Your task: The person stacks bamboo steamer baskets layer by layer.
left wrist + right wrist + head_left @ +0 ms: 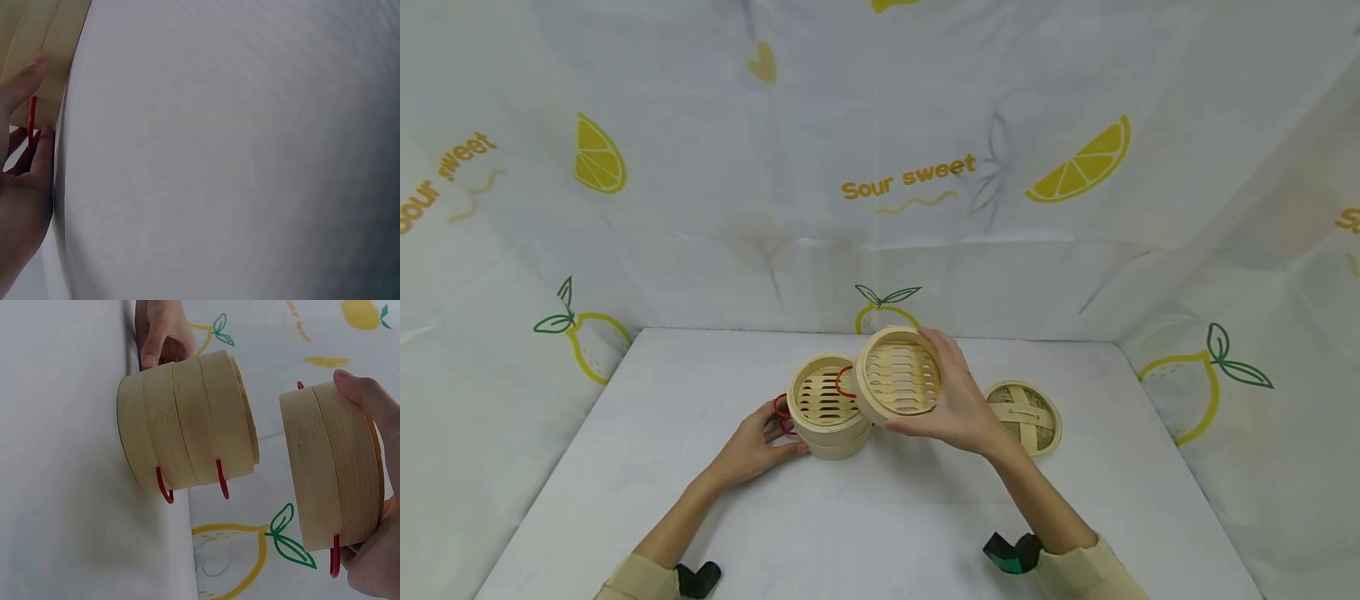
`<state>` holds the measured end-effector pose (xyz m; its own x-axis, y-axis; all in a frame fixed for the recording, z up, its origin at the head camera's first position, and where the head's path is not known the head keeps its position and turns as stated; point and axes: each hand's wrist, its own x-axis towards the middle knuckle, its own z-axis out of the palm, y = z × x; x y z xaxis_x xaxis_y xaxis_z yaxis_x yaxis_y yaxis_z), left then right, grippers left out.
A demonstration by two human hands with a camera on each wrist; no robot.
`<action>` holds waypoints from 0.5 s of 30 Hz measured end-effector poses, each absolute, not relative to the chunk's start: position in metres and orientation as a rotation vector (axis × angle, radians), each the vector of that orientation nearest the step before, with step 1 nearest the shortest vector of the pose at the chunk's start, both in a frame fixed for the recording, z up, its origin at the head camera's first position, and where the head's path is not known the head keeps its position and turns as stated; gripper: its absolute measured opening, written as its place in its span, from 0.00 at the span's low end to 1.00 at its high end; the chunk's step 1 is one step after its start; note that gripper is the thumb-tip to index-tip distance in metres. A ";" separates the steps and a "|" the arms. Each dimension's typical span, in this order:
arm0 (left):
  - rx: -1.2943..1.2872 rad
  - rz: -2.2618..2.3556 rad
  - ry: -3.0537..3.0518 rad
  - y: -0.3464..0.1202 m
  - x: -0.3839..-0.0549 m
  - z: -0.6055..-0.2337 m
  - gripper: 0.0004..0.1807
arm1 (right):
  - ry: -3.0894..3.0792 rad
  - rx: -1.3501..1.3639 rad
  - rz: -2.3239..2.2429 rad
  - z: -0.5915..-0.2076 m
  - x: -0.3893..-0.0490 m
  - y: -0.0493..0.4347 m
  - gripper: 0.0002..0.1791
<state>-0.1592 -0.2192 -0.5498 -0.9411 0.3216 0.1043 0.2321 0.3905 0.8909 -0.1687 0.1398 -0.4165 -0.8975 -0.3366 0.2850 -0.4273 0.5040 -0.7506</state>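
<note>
So there's a mini bamboo steamer set on a white worktop (850, 533), and both hands are busy with it. The right hand (962, 408) has a loose steamer tier (898, 379) up in the air, thumb on the near side of the rim and fingers curled round the far side, so its grip is only as wide as the tier. That tier is tilted, slatted floor facing the head camera. It looks like it overlaps the stack (831, 443) from up there (the right wrist view shows a clear gap between them, though).

The stack is two tiers high and stands on the worktop. The left hand (756, 446) is at its left side, thumb and fingers spread fairly straight and touching the wall around the red handles (222, 480), not wrapped round it. The woven lid (1026, 415) lies flat on the worktop to the right, partly behind the right hand. Behind everything hangs a white lemon-print cloth (910, 100) reading "Sour sweet".
</note>
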 end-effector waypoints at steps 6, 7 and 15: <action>0.508 1.595 2.546 -0.219 -0.159 -0.551 0.47 | -2.630 0.668 1.375 -0.418 -0.170 0.134 0.77; 0.506 1.596 2.543 -0.219 -0.159 -0.550 0.47 | -2.628 0.667 1.383 -0.418 -0.170 0.133 0.77; 0.511 1.584 2.553 -0.219 -0.159 -0.550 0.48 | -2.625 0.675 1.386 -0.417 -0.171 0.126 0.76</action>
